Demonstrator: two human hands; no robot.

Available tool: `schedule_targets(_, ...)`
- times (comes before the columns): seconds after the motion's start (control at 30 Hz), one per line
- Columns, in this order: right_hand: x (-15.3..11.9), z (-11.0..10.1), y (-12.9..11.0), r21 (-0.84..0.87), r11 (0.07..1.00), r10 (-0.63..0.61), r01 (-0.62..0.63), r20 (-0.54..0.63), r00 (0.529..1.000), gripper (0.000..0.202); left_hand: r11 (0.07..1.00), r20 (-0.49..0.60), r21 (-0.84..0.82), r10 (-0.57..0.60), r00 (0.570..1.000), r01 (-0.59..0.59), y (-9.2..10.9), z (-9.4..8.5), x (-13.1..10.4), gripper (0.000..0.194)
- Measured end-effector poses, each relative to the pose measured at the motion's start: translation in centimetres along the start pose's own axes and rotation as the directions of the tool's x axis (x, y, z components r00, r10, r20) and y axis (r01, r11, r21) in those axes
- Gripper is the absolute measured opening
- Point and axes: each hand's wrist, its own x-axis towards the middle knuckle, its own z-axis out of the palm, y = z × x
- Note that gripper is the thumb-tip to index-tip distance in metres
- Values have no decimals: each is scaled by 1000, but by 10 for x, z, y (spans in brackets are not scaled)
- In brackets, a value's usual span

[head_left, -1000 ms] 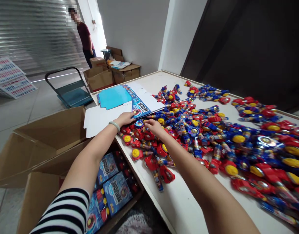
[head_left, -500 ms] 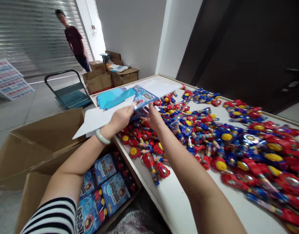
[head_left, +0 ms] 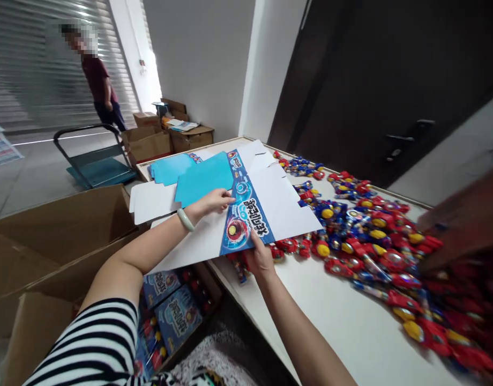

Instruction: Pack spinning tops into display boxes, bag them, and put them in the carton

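A flat cardboard box blank (head_left: pixel 252 214), with white panels and a blue strip printed with lettering and round toy pictures, lies spread over the table's near-left part. My right hand (head_left: pixel 259 256) grips its near edge, thumb on top and fingers hidden underneath. My left hand (head_left: pixel 212 203), with a pale green bangle at the wrist, is closed at the blank beside the printed strip, fingertips pressed together. Beyond it sits a plain light-blue panel (head_left: pixel 204 177). Red and blue toys (head_left: pixel 351 230) with yellow round parts are heaped to the right, some partly covered by the blank.
An open carton (head_left: pixel 65 230) stands at the left; below the table edge, another holds packed printed boxes (head_left: pixel 178 316). More blue card (head_left: pixel 170 169) lies at the table's far left. Behind are a hand trolley (head_left: pixel 97 171), cartons (head_left: pixel 148 142) and a person (head_left: pixel 97 80).
The cardboard blank has been opened out flat and now covers more of the table and toys. My right hand has moved down to its near edge. My view has turned right.
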Motion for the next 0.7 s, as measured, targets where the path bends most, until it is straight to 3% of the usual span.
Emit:
schedule_targets(0.13, -18, -15, -18, -3, 1000, -2, 2, 40, 999, 58, 932, -10, -363, 10, 1000, -13, 19, 50, -23, 48)
schedule_targets(0.23, -45, -37, -46, -186, 983, 15, -3, 60, 998, 60, 839, -75, -498, 211, 975, -220, 45, 79, -41, 58)
schedule_targets(0.27, -60, -46, -60, -328, 944, 61, -27, 94, 994, 56, 803, -128, -503, 297, 946, -320, 55, 86, -47, 60)
schedule_targets(0.33, -97, -66, -96, -634, 773, 145, -1, 175, 974, 42, 753, -202, -467, 419, 885, -463, 74, 100, -59, 60)
schedule_targets(0.37, -116, -75, -118, -746, 660, 137, 84, 229, 964, 35, 746, -203, -443, 457, 866, -497, 83, 106, -65, 58)
schedule_targets(0.4, -134, -83, -142, -793, 564, 11, 228, 284, 959, 30, 743, -181, -426, 489, 853, -516, 91, 113, -72, 56)
schedule_targets(0.43, -148, -89, -167, -799, 450, -215, 399, 337, 917, 27, 741, -144, -412, 522, 841, -531, 99, 121, -80, 55)
schedule_targets(0.47, -158, -95, -193, -794, 290, -464, 535, 372, 804, 27, 736, -98, -399, 559, 823, -547, 106, 130, -89, 53)
schedule_targets(0.5, -163, -100, -217, -807, 121, -688, 578, 352, 635, 35, 729, -42, -392, 595, 803, -561, 113, 141, -98, 51)
schedule_targets(0.53, -164, -105, -239, -845, -10, -762, 535, 353, 543, 52, 723, 24, -392, 626, 780, -568, 120, 153, -108, 50)
schedule_targets(0.57, -162, -112, -258, -872, -98, -781, 480, 366, 505, 61, 721, 91, -394, 648, 756, -570, 126, 165, -117, 49)
schedule_targets(0.63, -157, -128, -282, -917, -175, -759, 360, 358, 544, 55, 728, 204, -365, 670, 713, -580, 137, 188, -134, 46)
schedule_targets(0.7, -161, -148, -289, -939, -220, -774, 264, 332, 539, 49, 739, 258, -259, 673, 693, -621, 146, 209, -145, 43)
